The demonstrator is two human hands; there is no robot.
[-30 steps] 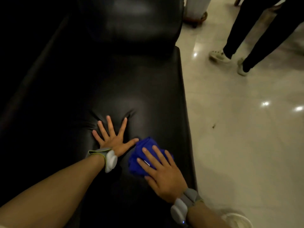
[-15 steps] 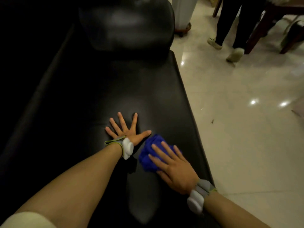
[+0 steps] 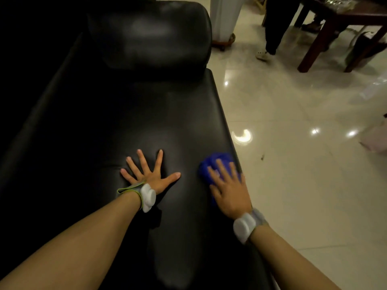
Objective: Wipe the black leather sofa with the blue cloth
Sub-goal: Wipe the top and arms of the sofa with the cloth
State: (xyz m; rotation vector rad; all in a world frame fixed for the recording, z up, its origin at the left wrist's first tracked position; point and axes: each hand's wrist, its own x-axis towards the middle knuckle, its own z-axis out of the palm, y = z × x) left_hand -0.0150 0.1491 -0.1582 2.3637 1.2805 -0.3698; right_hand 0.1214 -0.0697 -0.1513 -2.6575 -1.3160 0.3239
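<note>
The black leather sofa [image 3: 159, 114] stretches away from me, its seat long and its far armrest rounded. My left hand [image 3: 149, 174] lies flat on the seat with the fingers spread wide, pressing a dent into the leather. The bunched blue cloth [image 3: 211, 166] sits at the seat's right edge. My right hand [image 3: 228, 189] presses down on the cloth with straight fingers and covers most of it. Both wrists wear grey bands with white pods.
A glossy cream tiled floor [image 3: 303, 185] runs along the sofa's right side. A person's dark-trousered leg and pale shoe [image 3: 263, 55] stand at the back. A dark wooden table [image 3: 339, 24] is at the far right, a white pedestal [image 3: 224, 19] beside the armrest.
My right hand has slid the blue cloth rightwards, away from my left hand to the seat's right edge. My view has lifted, showing more of the far room.
</note>
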